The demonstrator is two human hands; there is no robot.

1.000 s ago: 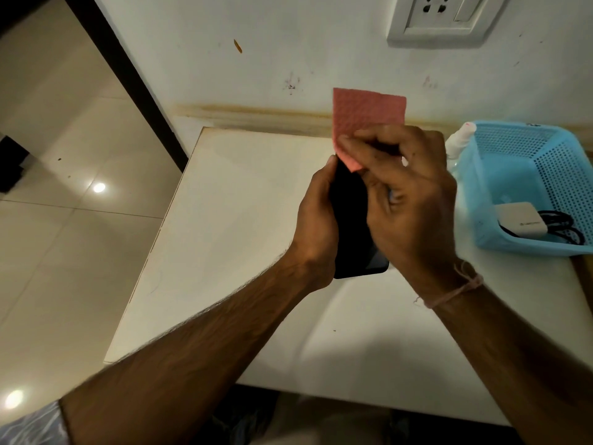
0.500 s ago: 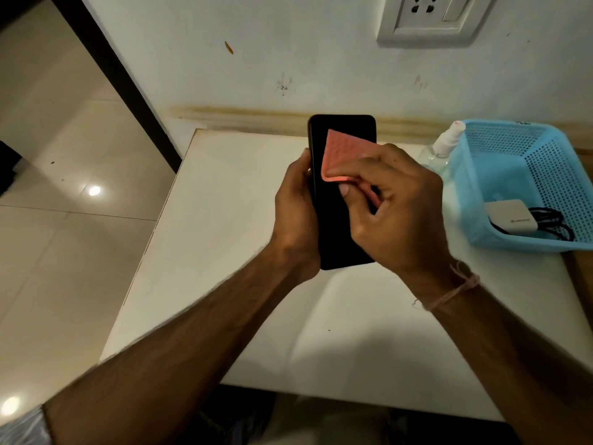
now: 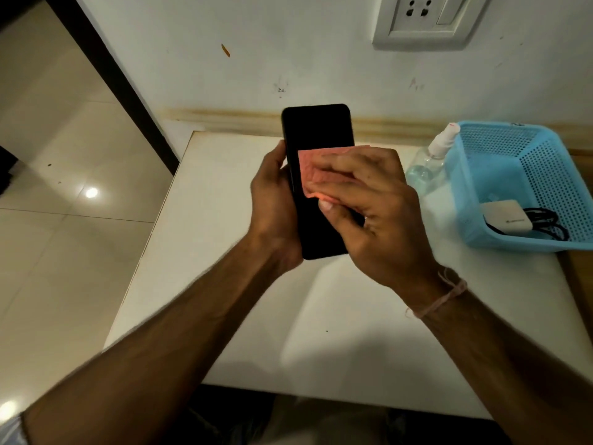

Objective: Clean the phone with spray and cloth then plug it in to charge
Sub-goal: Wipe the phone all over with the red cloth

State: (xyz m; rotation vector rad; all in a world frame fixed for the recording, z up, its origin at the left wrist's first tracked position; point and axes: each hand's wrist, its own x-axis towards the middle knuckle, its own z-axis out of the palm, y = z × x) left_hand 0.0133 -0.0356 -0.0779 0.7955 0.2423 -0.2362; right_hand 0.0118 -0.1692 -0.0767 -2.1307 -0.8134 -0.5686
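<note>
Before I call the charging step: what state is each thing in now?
phone: dark, upright, gripped by left hand.
cloth: bunched, pinched by right hand against the phone.
spray bottle: standing beside basket, untouched.
charger: lying in basket with its cable.
wall socket: nothing plugged in.

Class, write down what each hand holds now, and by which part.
The left hand holds the phone by its left edge, at the lower half. The right hand pinches the cloth between thumb and fingers, against the screen.
</note>
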